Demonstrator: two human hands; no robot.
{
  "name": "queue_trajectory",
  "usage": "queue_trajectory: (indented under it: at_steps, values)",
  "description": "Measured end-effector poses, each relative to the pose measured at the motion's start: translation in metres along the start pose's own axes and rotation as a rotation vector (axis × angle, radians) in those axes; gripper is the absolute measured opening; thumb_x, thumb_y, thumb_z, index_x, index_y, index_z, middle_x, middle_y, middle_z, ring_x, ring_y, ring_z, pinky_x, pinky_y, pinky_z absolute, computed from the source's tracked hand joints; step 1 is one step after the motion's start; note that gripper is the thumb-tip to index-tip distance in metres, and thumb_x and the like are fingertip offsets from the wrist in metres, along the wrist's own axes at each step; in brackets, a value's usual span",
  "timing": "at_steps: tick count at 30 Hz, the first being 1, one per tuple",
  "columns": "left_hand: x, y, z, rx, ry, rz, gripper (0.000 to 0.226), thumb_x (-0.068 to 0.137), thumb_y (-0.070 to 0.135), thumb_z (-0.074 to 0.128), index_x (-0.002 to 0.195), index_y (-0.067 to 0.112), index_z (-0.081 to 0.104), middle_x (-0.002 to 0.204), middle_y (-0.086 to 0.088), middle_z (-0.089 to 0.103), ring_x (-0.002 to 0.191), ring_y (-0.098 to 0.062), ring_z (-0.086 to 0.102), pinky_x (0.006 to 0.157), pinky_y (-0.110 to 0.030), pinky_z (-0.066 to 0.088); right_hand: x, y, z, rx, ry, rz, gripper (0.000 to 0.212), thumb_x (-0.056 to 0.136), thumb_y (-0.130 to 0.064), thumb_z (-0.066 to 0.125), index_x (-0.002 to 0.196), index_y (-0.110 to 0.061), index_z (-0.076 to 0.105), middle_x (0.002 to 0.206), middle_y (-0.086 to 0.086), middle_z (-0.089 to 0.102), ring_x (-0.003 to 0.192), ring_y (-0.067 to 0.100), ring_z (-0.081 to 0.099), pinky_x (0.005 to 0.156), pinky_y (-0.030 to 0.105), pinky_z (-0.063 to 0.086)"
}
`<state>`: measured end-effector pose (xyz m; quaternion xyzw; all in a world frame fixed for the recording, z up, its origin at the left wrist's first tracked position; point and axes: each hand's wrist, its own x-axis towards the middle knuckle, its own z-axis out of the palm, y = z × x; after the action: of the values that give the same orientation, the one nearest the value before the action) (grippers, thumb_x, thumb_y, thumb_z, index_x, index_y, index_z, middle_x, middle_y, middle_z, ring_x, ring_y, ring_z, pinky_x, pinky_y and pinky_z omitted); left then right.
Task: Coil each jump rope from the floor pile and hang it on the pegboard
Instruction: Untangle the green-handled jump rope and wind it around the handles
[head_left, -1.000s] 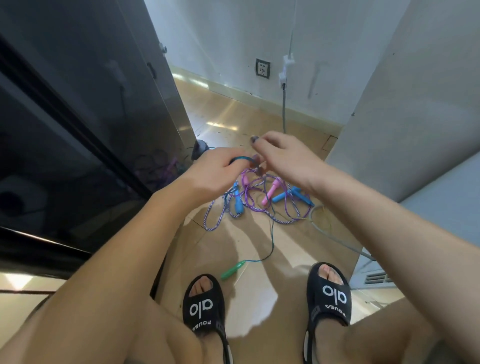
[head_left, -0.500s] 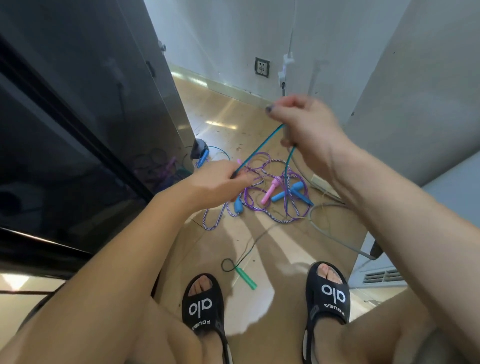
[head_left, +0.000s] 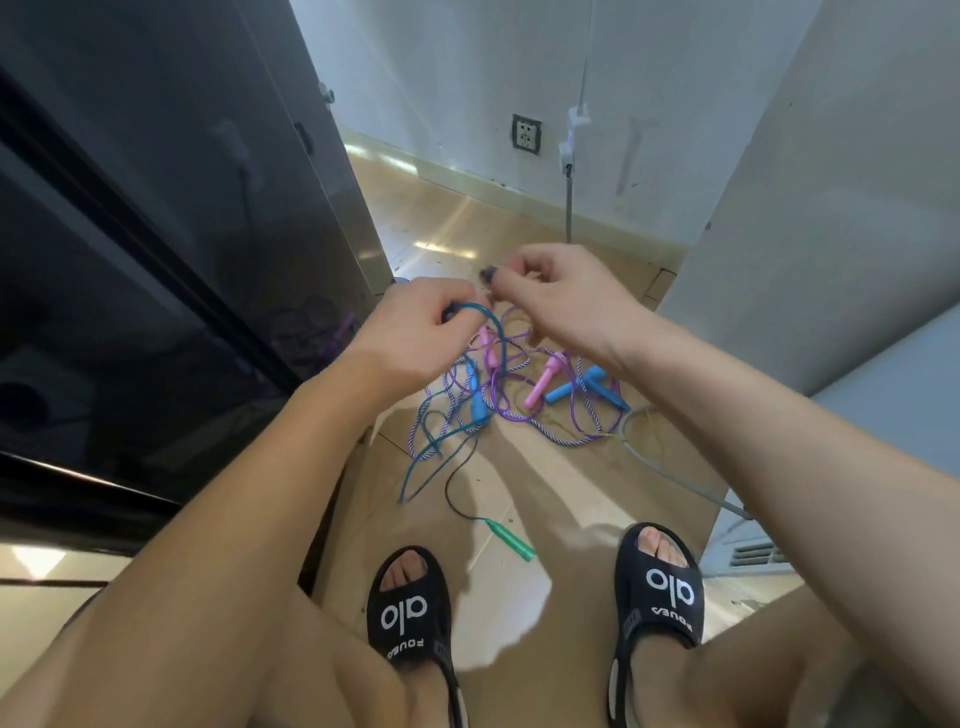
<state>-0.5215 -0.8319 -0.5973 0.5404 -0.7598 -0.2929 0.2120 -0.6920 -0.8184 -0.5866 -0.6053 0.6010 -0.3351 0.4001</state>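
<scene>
A dark glossy cabinet filled the left side, well left of both hands. The left hand had its fingers curled round the teal rope, gripping a loop of it that arched out just right of the knuckles. From that grip the teal rope fell away below the hand in long strands to the wooden floor, ending at a green handle that lay well below the grip, between the two black sandals.

Just right of the left hand, almost touching it, the right hand held its fingers curled with thumb and forefinger brought together; whether they pinched the teal rope could not be told, since the fingertips hid the spot.

Under and beyond both hands lay the floor pile: a purple-and-white braided rope tangled with pink handles and blue handles, the blue pair sitting below and right of the right hand's wrist. A grey cable ran along the floor further right, beside a pale wall panel.
</scene>
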Motion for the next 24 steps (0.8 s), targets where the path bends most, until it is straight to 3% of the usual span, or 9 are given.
queue_trajectory:
  at_steps: [2,4,6,8,11,15,19,21,24]
  values:
    - [0.000,-0.010,-0.008,-0.043,0.042,-0.032,0.043,0.093,0.047,0.050,0.077,0.010,0.063,0.071,-0.016,0.057,0.063,-0.018,0.047,0.063,-0.034,0.046,0.000,0.000,-0.010,0.086,0.058,0.016,0.035,0.095,-0.038,0.063,0.087,-0.005,0.058,0.064,0.002,0.048,0.046,0.018,0.056,0.055,0.031,0.052]
    - [0.000,-0.011,-0.009,-0.045,0.069,-0.049,0.052,0.092,0.051,0.050,0.089,0.001,0.064,0.082,-0.022,0.063,0.068,-0.025,0.053,0.069,-0.038,0.050,-0.001,0.000,-0.007,0.153,0.047,0.029,0.030,0.096,-0.042,0.060,0.090,-0.013,0.059,0.070,0.000,0.058,0.057,0.015,0.060,0.071,0.042,0.060]
    - [-0.001,-0.004,-0.004,-0.008,0.053,-0.022,0.037,0.095,0.035,0.056,0.079,0.001,0.059,0.068,-0.016,0.054,0.062,-0.021,0.044,0.061,-0.034,0.040,-0.005,-0.003,0.006,0.246,-0.054,0.056,0.025,0.100,-0.044,0.053,0.093,-0.020,0.057,0.081,0.000,0.069,0.067,0.015,0.065,0.080,0.043,0.057]
    - [-0.001,0.004,0.000,0.026,0.041,-0.024,0.025,0.091,0.020,0.056,0.068,0.010,0.054,0.062,-0.007,0.056,0.059,-0.019,0.043,0.057,-0.032,0.037,-0.008,-0.008,0.021,0.319,-0.145,0.087,0.028,0.101,-0.045,0.051,0.098,-0.017,0.056,0.083,0.004,0.068,0.063,0.021,0.065,0.065,0.033,0.053]
    - [-0.001,0.007,-0.004,0.042,0.079,-0.018,0.024,0.086,0.016,0.057,0.064,0.014,0.047,0.061,-0.003,0.047,0.059,-0.018,0.037,0.053,-0.028,0.031,-0.006,-0.006,0.023,0.150,-0.130,0.067,0.037,0.095,-0.048,0.059,0.105,-0.013,0.058,0.077,0.000,0.063,0.061,0.021,0.054,0.052,0.027,0.041]
    - [0.000,0.001,-0.003,0.061,0.027,-0.046,0.027,0.090,0.031,0.060,0.077,0.008,0.059,0.067,-0.009,0.052,0.063,-0.017,0.041,0.057,-0.032,0.035,-0.002,-0.007,0.005,-0.075,-0.102,-0.046,0.032,0.086,-0.052,0.066,0.095,-0.022,0.065,0.065,-0.005,0.068,0.058,0.017,0.058,0.061,0.029,0.046]
    - [0.002,-0.013,-0.010,0.172,0.021,-0.115,0.050,0.094,0.046,0.061,0.064,0.010,0.043,0.065,-0.005,0.043,0.063,-0.021,0.038,0.059,-0.033,0.033,0.008,0.007,-0.029,-0.602,0.256,-0.011,0.027,0.091,-0.041,0.058,0.088,-0.016,0.068,0.083,0.002,0.067,0.081,0.026,0.061,0.065,0.028,0.036]
    - [0.001,-0.019,-0.014,0.144,0.046,-0.130,0.054,0.097,0.045,0.058,0.069,0.001,0.045,0.066,-0.007,0.043,0.063,-0.022,0.037,0.060,-0.033,0.031,0.010,0.016,-0.040,-0.616,0.331,0.096,0.032,0.095,-0.041,0.052,0.094,-0.014,0.068,0.088,0.006,0.069,0.087,0.030,0.062,0.067,0.029,0.037]
    - [-0.002,-0.008,-0.007,0.027,0.023,-0.063,0.052,0.099,0.043,0.054,0.072,0.000,0.044,0.063,-0.003,0.035,0.060,-0.017,0.030,0.057,-0.031,0.028,0.008,0.014,-0.023,-0.300,0.136,0.110,0.039,0.100,-0.053,0.043,0.104,-0.021,0.064,0.101,0.001,0.071,0.096,0.022,0.063,0.076,0.029,0.042]
